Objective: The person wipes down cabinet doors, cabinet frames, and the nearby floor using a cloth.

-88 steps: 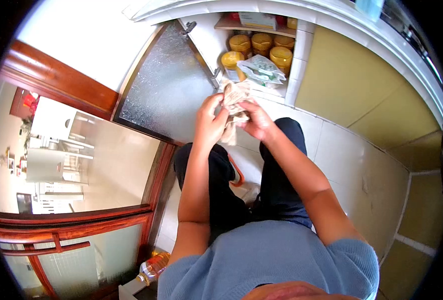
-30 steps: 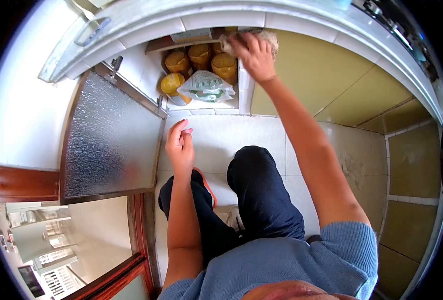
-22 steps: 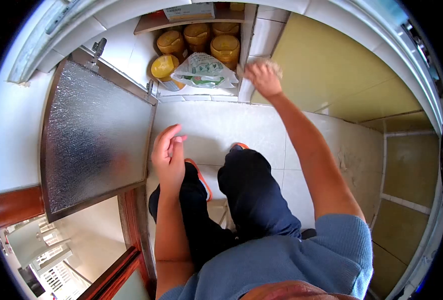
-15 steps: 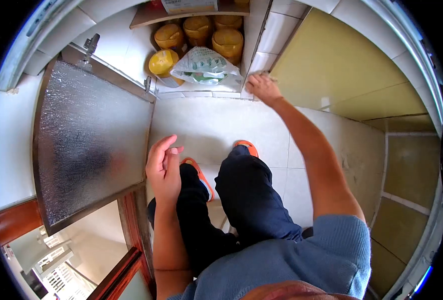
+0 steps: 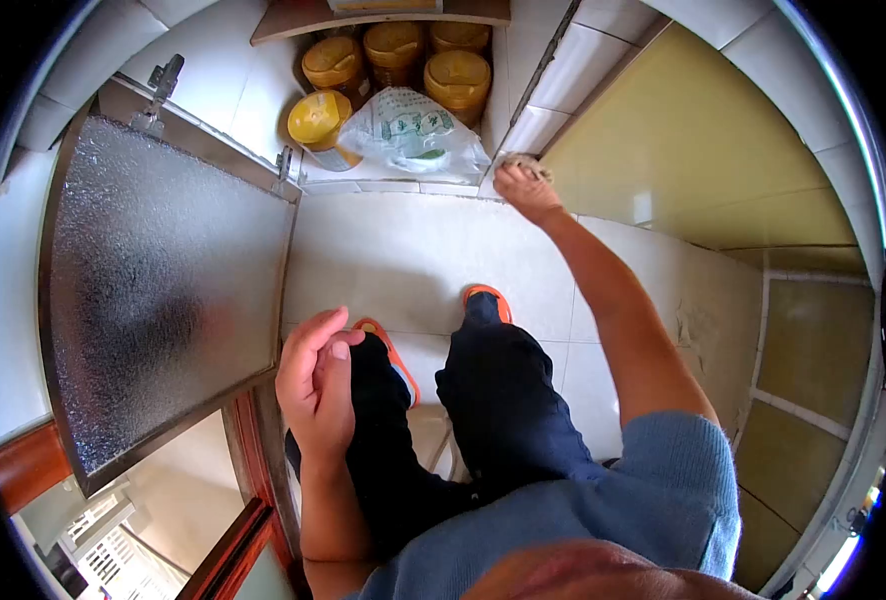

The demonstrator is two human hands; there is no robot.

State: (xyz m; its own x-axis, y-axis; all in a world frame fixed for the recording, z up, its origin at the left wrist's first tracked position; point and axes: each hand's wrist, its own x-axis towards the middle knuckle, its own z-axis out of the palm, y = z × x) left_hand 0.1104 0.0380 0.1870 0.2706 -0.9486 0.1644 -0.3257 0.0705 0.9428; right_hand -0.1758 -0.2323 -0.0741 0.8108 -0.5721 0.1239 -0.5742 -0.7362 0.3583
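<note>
My right hand (image 5: 530, 192) reaches forward, its fingers closed on a crumpled beige-grey rag (image 5: 536, 166). It presses the rag against the white tiled edge (image 5: 535, 128) between the open cupboard and the yellow-green panel (image 5: 703, 150). Nothing is held by my left hand (image 5: 318, 385), which hovers above my left leg with its fingers loosely bent and the thumb apart. Left of the right hand, a clear plastic bag (image 5: 413, 130) with green print lies in the cupboard, in front of several yellow-lidded jars (image 5: 458, 82).
On the left, a framed textured-glass door (image 5: 163, 290) stands open on metal hinges (image 5: 163, 80). A shelf (image 5: 383, 18) crosses above the jars. My feet in orange slippers (image 5: 393, 355) are on the pale tiled floor (image 5: 393, 240). Below the door is a red-brown wooden frame (image 5: 253, 440).
My right hand has shifted slightly down along the tiled edge, and the rag shows more clearly. My left hand has dropped a little lower and left. The whole view has shifted slightly.
</note>
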